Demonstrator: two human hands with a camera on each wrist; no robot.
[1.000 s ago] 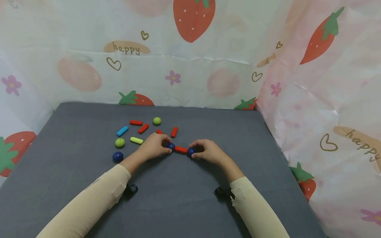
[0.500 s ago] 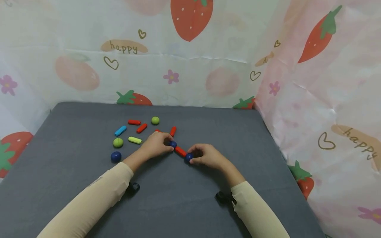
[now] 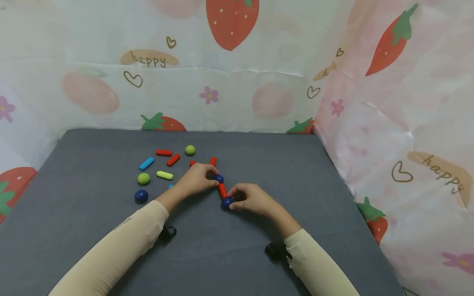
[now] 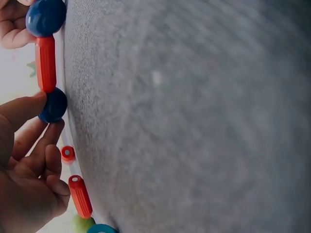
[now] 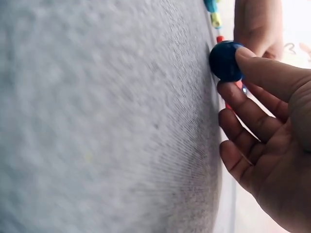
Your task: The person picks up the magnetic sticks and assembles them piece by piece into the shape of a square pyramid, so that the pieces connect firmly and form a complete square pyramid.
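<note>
A red rod (image 3: 222, 190) joins two dark blue balls end to end. My left hand (image 3: 197, 179) pinches the far blue ball (image 4: 55, 106) between thumb and fingertips. The near blue ball (image 3: 227, 203) is pinched by my right hand (image 3: 252, 200), and in the right wrist view this ball (image 5: 226, 61) hides most of the rod. In the head view the joined piece runs away from me, tilted slightly left at its far end. Behind my left hand lie a red rod (image 3: 213, 161) and another, partly covered red rod (image 3: 192, 163).
Left of the hands lie a yellow-green rod (image 3: 164, 175), a blue rod (image 3: 146, 163), green balls (image 3: 143, 178) (image 3: 190, 150), a dark blue ball (image 3: 141, 196) and red rods (image 3: 163, 153) (image 3: 173, 160). A grey cloth (image 3: 296, 172) covers the table; a strawberry-print curtain (image 3: 229, 82) stands behind.
The joined piece has swung from nearly sideways to pointing away from me. My right hand moved its ball nearer and left, while my left hand shifted slightly right.
</note>
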